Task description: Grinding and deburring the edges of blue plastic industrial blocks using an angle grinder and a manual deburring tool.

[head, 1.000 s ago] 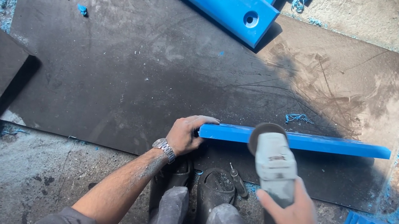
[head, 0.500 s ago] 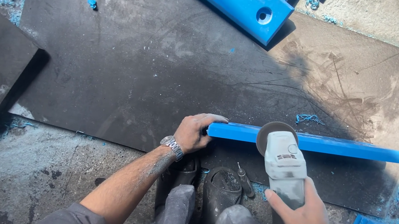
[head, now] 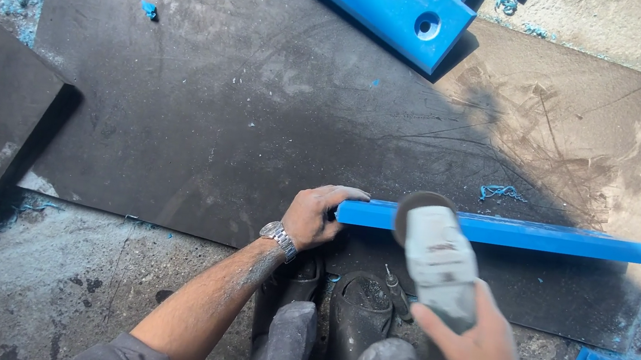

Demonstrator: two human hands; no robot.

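The left hand's (head: 316, 214) grip is closed over the near end of a blue strip (head: 513, 233) lying flat on a dark sheet (head: 263, 113) on the floor, while the right hand (head: 479, 357) holds a grey grinder (head: 437, 255), its disc touching the strip's near edge beside the left fingers.
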